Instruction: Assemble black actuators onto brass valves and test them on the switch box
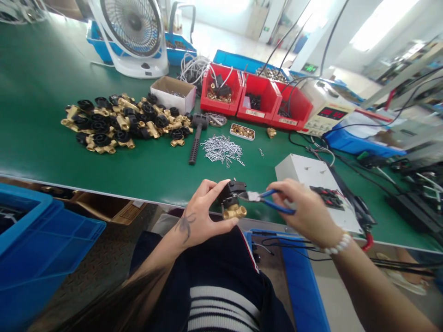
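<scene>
Between the thumb and fingers of my left hand [204, 216] is a brass valve [235, 212] with a black plastic head, held up at the table's front edge. My right hand [304, 207] grips blue-handled pliers [256, 197]; their jaws touch the valve where the black head meets the brass body. What the jaws hold is too small to make out. On the green table beyond lie a pile of silver spring clips [223, 150] and a black mallet [197, 138]. One loose clip [261, 151] lies apart, to the right.
Many brass valves with black tops [121, 120] are heaped at left. Behind stand a white fan [138, 64], a cardboard box [173, 92] and red bins [221, 103]. A small tray of brass parts [242, 132] sits mid-table. At right are a white box [304, 173], cables and a power supply [325, 110].
</scene>
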